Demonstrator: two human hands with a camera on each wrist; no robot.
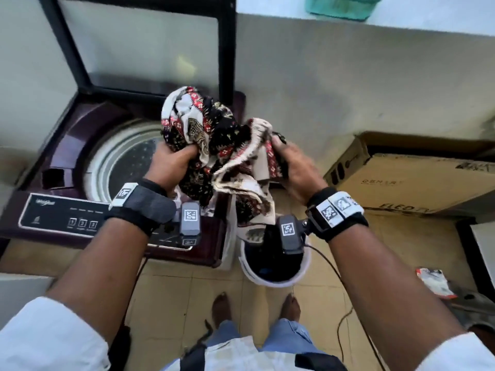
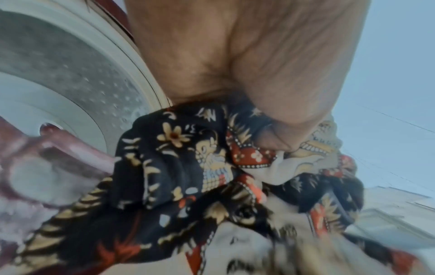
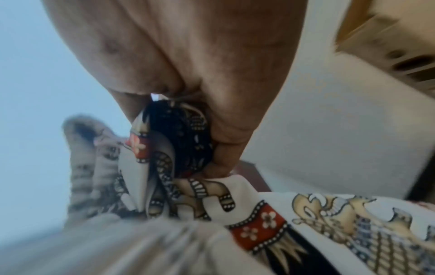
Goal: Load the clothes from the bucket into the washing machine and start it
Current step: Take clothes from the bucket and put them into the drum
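A patterned black, red and cream cloth hangs bunched between both hands, above the right edge of the maroon top-load washing machine. My left hand grips its left part over the open steel drum. My right hand grips its right part. The cloth's tail trails down toward the white bucket on the floor, which looks dark inside. In the left wrist view my fingers curl into the cloth beside the drum. In the right wrist view my fingers clench the cloth.
The machine's glass lid stands raised at the back. Its control panel faces me at the front. Cardboard boxes lie to the right by the wall. A cable runs across the tiled floor near my bare feet.
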